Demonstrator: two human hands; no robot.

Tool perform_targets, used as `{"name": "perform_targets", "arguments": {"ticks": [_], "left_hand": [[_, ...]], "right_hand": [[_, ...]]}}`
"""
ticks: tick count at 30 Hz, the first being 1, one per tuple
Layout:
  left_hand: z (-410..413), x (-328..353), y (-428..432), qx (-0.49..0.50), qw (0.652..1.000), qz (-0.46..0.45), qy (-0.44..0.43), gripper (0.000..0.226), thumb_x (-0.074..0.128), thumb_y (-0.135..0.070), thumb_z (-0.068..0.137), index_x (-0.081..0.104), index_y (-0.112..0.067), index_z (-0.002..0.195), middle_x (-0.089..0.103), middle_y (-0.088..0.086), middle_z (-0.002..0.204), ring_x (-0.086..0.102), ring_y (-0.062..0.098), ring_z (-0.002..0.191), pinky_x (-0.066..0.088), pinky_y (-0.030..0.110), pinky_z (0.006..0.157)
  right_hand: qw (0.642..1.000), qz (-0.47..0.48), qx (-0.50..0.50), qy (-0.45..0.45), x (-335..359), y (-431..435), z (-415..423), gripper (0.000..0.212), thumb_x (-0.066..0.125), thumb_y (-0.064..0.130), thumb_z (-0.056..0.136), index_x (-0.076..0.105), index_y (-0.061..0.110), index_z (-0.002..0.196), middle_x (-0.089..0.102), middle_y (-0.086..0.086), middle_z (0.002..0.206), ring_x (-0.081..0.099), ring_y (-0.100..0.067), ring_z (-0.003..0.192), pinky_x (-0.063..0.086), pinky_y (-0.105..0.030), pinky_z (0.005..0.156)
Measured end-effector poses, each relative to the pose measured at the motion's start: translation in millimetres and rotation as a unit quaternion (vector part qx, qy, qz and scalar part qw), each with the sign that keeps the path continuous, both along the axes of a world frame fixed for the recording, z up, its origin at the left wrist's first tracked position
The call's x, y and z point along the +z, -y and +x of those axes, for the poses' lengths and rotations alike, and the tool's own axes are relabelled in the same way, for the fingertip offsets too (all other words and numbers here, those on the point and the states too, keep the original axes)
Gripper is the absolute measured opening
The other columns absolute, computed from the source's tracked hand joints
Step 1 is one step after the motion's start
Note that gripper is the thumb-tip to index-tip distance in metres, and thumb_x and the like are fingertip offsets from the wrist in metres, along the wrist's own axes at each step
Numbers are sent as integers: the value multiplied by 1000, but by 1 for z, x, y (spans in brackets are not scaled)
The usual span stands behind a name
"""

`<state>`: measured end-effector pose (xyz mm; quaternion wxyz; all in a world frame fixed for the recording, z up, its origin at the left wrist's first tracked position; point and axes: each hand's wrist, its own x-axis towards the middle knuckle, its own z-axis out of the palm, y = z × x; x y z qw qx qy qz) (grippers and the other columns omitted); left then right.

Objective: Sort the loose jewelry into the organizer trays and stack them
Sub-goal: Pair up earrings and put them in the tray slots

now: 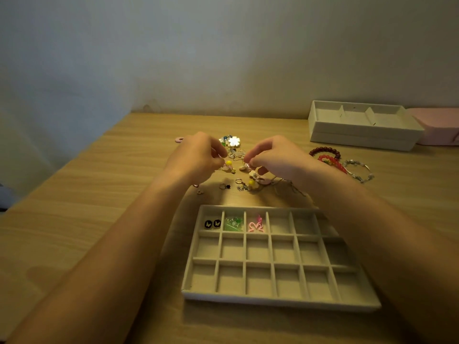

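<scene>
A grey grid tray (278,300) lies near me on the wooden table. Its top row holds black butterfly studs (212,223), green pieces (233,223) and pink butterfly earrings (256,225). Beyond it lies a pile of loose jewelry (244,184) with a white flower piece (234,141). My left hand (198,158) pinches a dangling earring with a yellow bead (228,166) above the pile. My right hand (275,157) pinches a matching pink earring (244,167) close beside it.
A second, deeper white tray (362,137) with wide compartments stands at the back right, next to a pink object (439,125). Red bead bracelets (327,156) and a silver bracelet (359,170) lie right of my right hand. A wall runs behind the table.
</scene>
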<state>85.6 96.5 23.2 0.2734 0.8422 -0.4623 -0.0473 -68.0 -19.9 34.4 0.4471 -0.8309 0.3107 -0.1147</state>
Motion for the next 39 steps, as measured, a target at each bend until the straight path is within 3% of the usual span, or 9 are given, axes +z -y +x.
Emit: {"name": "perform_targets", "arguments": {"ticks": [5,11,15,18,21,26,30,34,39], "left_hand": [[-15,14,-14,-58,997,-45,-3,22,66,-15,95,72,-28,112,68,-9,96,66,7,79,54,27,71],[-38,29,-30,-101,961,-182,-181,22,74,-5,87,67,-11,107,70,6,91,74,13,71,59,24,63],[-48,29,-34,-94,925,-221,-295,19,77,0,82,69,-7,98,72,6,87,71,14,71,57,23,64],[-50,24,-36,-96,902,-233,-350,19,77,-5,82,70,-8,99,72,6,90,73,20,81,58,27,70],[-51,23,-40,-120,897,-240,-351,15,70,-5,88,70,-8,102,73,9,94,71,22,81,58,27,70],[-48,25,-47,-179,920,-202,-283,20,65,3,90,73,-8,104,76,5,99,71,20,89,56,24,72],[-55,23,-46,-206,918,-179,-289,24,74,-4,83,73,-12,106,76,3,100,72,20,93,60,28,77],[-59,19,-42,-189,919,-186,-293,19,75,-12,84,73,-14,103,75,0,89,71,15,84,56,24,69],[-55,17,-43,-190,875,-183,-406,28,76,-17,75,72,-12,103,75,9,94,72,21,84,57,26,69]], "right_hand": [[999,7,19,29,8,-12,-17,19,62,13,98,74,28,98,70,5,102,64,-11,93,48,-23,67],[990,67,57,111,11,-26,-32,14,75,22,90,74,20,104,77,2,94,73,-13,89,60,-30,79],[989,33,48,138,16,-31,-35,15,81,19,85,74,17,98,76,2,87,73,-9,81,60,-24,70],[986,38,46,157,16,-34,-39,12,78,12,87,74,12,98,77,-3,83,75,-15,79,61,-26,70],[981,91,38,167,15,-32,-45,11,74,5,89,74,6,100,78,-9,85,76,-20,81,63,-31,74],[968,174,24,181,15,-27,-57,14,73,2,88,72,3,102,77,-16,93,75,-27,86,62,-43,85],[957,213,26,192,14,-28,-62,13,72,5,88,72,5,101,77,-18,94,75,-27,85,63,-39,83],[951,238,21,195,13,-27,-63,13,71,7,90,73,5,102,76,-13,87,72,-21,76,62,-34,75],[951,250,43,176,15,-25,-65,12,70,7,90,75,6,101,74,-11,86,70,-19,74,58,-28,69]]}}
